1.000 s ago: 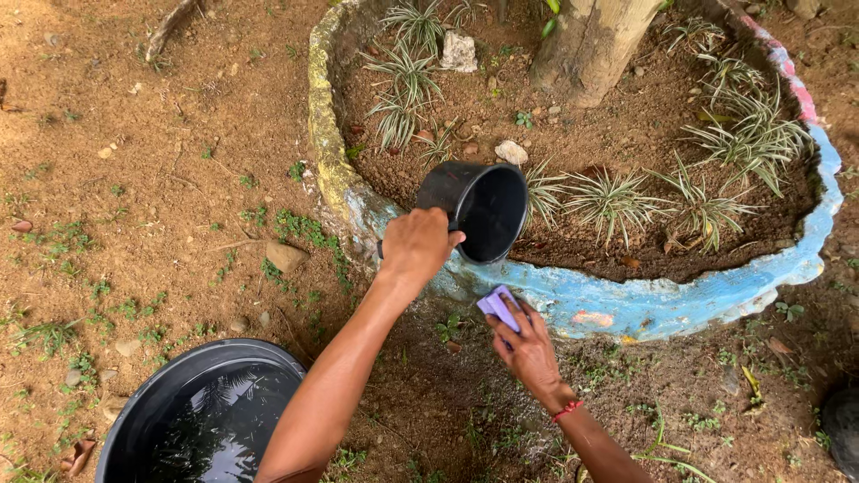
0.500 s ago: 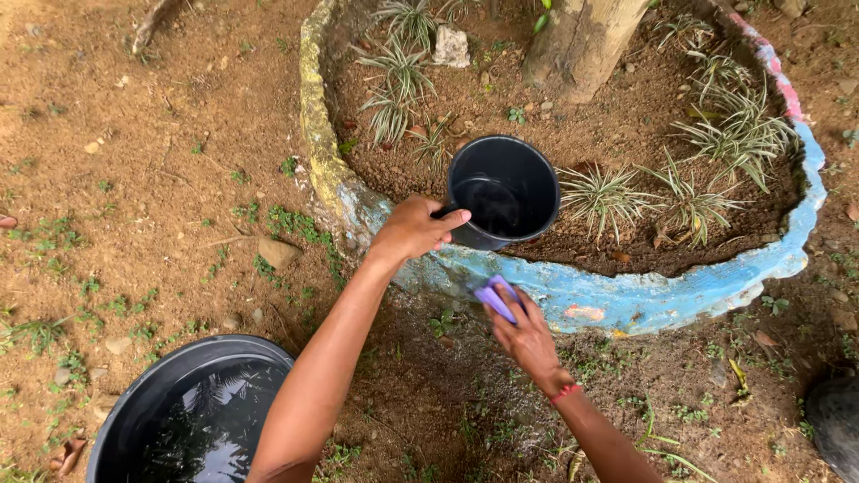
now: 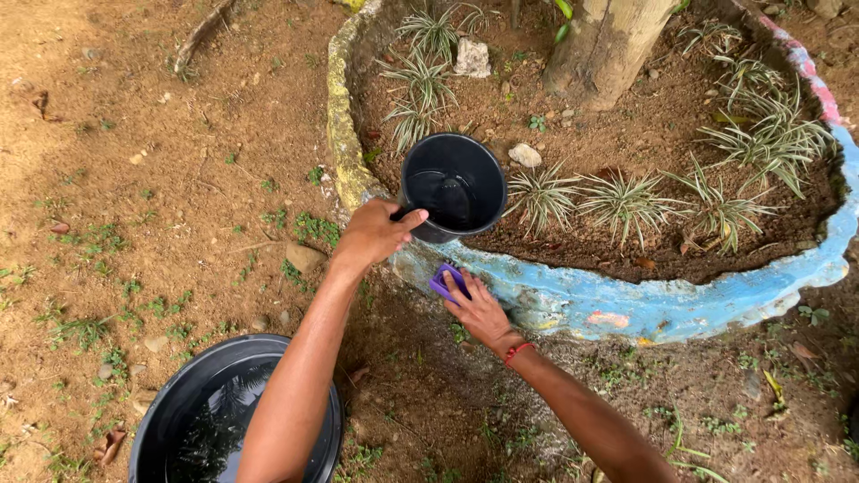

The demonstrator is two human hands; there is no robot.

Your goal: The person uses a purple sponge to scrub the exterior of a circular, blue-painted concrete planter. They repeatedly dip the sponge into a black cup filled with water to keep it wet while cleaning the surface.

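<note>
Left hand (image 3: 374,234) grips the stiff, light black cup (image 3: 453,186) by its rim; right hand (image 3: 480,309) presses a soft purple sponge (image 3: 445,282) against the planter's blue front edge (image 3: 626,304)

**Bare earth around a painted garden bed**

I am looking down at reddish-brown bare ground (image 3: 161,179), dotted with small green weeds, pebbles and dry leaves. A curved raised planter border (image 3: 644,309), painted blue along the near side and yellowish (image 3: 340,125) at the left, is enclosing dark soil. Striped grass-like plants (image 3: 626,201) are growing inside it, a tree trunk (image 3: 608,45) is rising at the top, and pale stones (image 3: 472,58) are lying among them. Soft daylight is falling evenly.
</note>
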